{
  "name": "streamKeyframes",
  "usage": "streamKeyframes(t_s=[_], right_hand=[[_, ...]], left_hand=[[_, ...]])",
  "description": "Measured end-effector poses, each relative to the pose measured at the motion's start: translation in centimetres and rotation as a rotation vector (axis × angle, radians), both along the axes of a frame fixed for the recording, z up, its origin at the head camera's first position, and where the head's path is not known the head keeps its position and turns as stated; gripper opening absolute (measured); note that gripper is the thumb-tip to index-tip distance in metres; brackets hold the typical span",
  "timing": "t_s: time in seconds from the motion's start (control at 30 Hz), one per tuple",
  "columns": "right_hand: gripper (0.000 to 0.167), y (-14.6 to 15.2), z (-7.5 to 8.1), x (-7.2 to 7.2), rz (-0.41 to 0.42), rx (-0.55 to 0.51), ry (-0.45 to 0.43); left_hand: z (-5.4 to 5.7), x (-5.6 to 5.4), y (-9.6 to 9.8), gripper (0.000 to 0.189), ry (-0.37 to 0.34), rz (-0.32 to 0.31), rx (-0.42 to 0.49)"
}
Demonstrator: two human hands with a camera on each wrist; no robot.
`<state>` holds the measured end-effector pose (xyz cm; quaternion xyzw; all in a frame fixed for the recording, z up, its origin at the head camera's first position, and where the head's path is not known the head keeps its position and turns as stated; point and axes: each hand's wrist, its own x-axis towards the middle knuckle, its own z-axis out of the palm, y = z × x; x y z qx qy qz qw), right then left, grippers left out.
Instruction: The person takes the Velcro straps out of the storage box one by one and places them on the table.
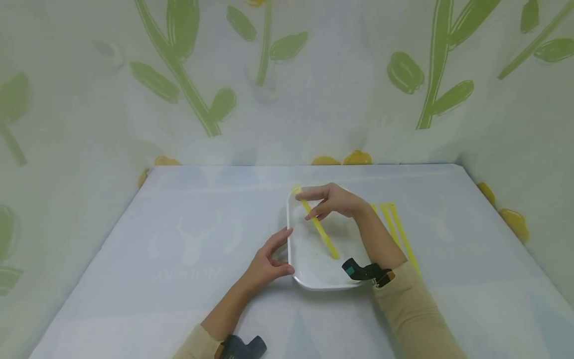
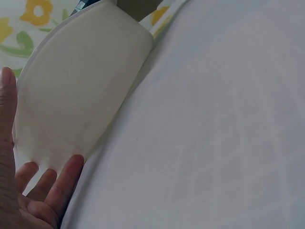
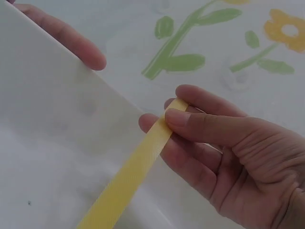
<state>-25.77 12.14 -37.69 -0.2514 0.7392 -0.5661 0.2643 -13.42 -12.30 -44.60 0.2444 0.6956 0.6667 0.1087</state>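
A white rectangular tray [image 1: 309, 264] with rounded corners lies on the table. The left hand [image 1: 267, 260] is at its left side, thumb and fingers spread apart with the tips against the side. In the left wrist view, several fingertips touch the tray's outer wall [image 2: 86, 81]. The right hand [image 1: 334, 200] reaches over the tray and pinches a flat yellow ribbon [image 1: 324, 234] between thumb and fingers near its far end. From there the ribbon slants down across the tray. The right wrist view shows its woven surface and the right hand [image 3: 224, 148] close to the tray's rim.
More yellow ribbons [image 1: 405, 234] lie on the table right of the tray, partly hidden by the right forearm. A pale patterned cloth [image 1: 202, 289] covers the table. Behind stands a backdrop [image 1: 323, 99] with green stems and yellow flowers.
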Motion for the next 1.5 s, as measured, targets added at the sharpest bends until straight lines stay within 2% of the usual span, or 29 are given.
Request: streamKeyframes(t_s=[0.23,0.43,0.83,1.03,1.33,1.5], right_hand=[[0.068,0.5,1.0,0.1,0.011,-0.026,0.009],[0.08,1.2,2.0,0.3,-0.02,-0.017,0.03],[0.084,3.2,4.0,0.4,-0.022,0.004,0.116],[0.081,5.0,5.0,0.7,-0.092,0.026,0.164],[0.082,8.5,6.1,1.7,-0.205,0.082,0.126],[0.083,10.5,6.2,2.4,-0.251,0.096,0.105]], left_hand=[[-0.1,0.0,-0.1,0.085,-0.017,-0.001,-0.006],[0.0,0.0,0.0,0.085,-0.022,-0.005,-0.006],[-0.1,-0.1,-0.2,0.084,0.034,-0.018,0.028],[0.1,0.0,-0.2,0.087,0.01,-0.015,0.008],[0.2,-0.2,-0.2,0.09,0.01,-0.022,0.001],[0.1,-0.4,-0.1,0.088,0.004,-0.021,0.001]])
